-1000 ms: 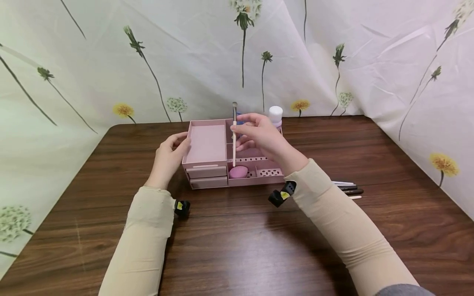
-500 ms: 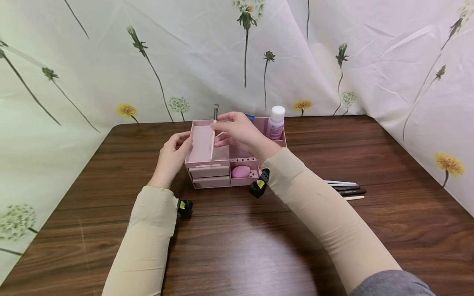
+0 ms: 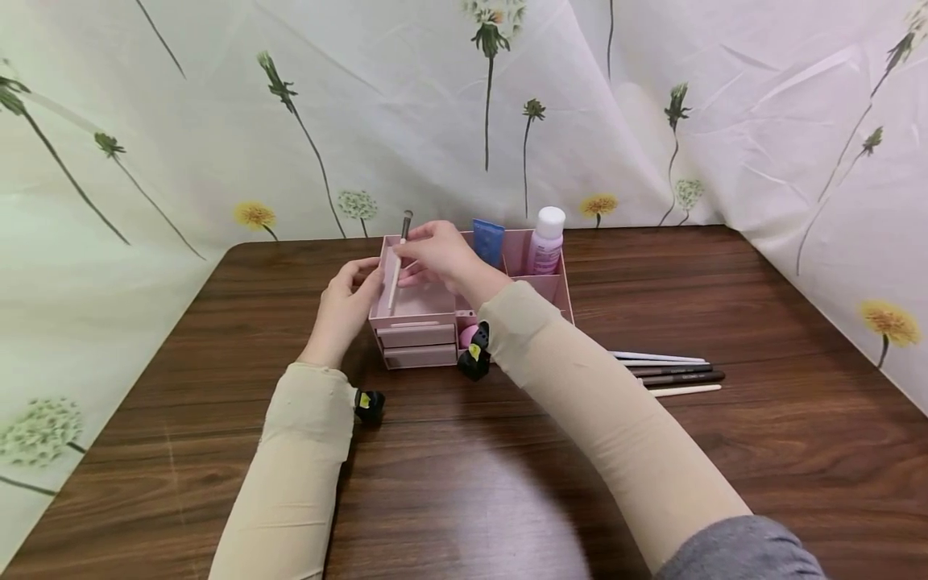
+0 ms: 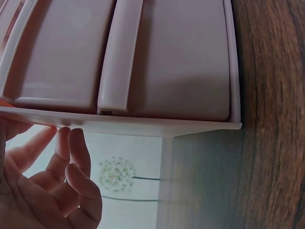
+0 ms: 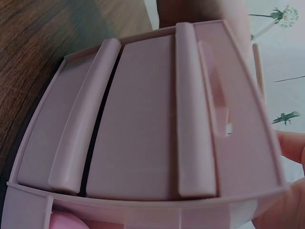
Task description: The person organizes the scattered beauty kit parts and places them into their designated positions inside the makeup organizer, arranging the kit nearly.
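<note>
My right hand [image 3: 442,254] pinches a makeup brush [image 3: 395,282] by its pale handle, bristles up and slightly tilted, above the shallow top tray [image 3: 428,302] of a pink cosmetics organizer [image 3: 418,357]. Whether the handle's lower end touches the tray cannot be told. At the organizer's left side, my left hand [image 3: 344,306] holds the rim; in the left wrist view its bent fingers [image 4: 78,148] meet the outer side wall. Two drawers [image 5: 133,119] below the tray are shut. A pink makeup sponge [image 3: 467,335] is partly hidden by the right wrist's camera.
A blue tube [image 3: 488,242] and a lilac bottle [image 3: 547,246] with a white cap stand in the organizer's rear compartments. Several slim brushes and pencils [image 3: 674,377] lie on the wooden table [image 3: 435,499] to the right. A floral cloth [image 3: 406,113] hangs behind.
My right hand has carried the makeup brush left, from over the right-hand compartments to over the left part of the tray. The blue tube has come into fuller view. My left hand stays put.
</note>
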Motion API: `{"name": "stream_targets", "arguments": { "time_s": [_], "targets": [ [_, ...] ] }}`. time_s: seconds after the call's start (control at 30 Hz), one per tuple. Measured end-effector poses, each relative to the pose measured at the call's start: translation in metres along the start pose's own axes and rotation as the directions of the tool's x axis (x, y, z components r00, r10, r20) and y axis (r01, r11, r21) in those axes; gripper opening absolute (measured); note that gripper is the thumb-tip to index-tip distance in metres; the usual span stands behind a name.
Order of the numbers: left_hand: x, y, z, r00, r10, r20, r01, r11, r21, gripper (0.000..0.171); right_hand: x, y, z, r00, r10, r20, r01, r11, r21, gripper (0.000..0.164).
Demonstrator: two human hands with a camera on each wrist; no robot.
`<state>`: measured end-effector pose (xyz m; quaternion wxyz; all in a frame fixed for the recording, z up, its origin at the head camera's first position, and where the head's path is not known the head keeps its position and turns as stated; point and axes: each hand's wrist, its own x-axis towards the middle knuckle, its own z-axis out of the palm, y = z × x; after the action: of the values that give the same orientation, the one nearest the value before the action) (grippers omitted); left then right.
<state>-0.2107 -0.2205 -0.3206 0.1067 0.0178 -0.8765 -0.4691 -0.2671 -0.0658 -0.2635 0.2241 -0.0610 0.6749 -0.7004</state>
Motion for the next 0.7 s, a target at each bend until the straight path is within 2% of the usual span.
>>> {"name": "stream_targets", "arguments": {
  "time_s": [0.33, 0.47, 0.7],
  "targets": [
    [-0.002, 0.002, -0.0013, 1.0, -0.021, 0.01, 0.021, 1.0, -0.007, 0.048, 0.0062, 0.0057, 0.0036, 0.999, -0.008, -0.031, 0.007, 0.999, -0.049, 0.05],
    [-0.0023, 0.0019, -0.0013, 1.0, -0.019, 0.006, 0.019, 1.0, 0.001, 0.048, 0.0056, 0.0068, 0.0045, 0.999, -0.026, -0.048, 0.021, 0.993, -0.119, 0.048],
    [-0.0025, 0.0018, -0.0016, 1.0, -0.014, 0.006, 0.014, 1.0, 0.0, 0.048, 0.0061, 0.0079, 0.0052, 0.997, -0.048, -0.067, 0.028, 0.96, -0.28, 0.045]
  ]
}}
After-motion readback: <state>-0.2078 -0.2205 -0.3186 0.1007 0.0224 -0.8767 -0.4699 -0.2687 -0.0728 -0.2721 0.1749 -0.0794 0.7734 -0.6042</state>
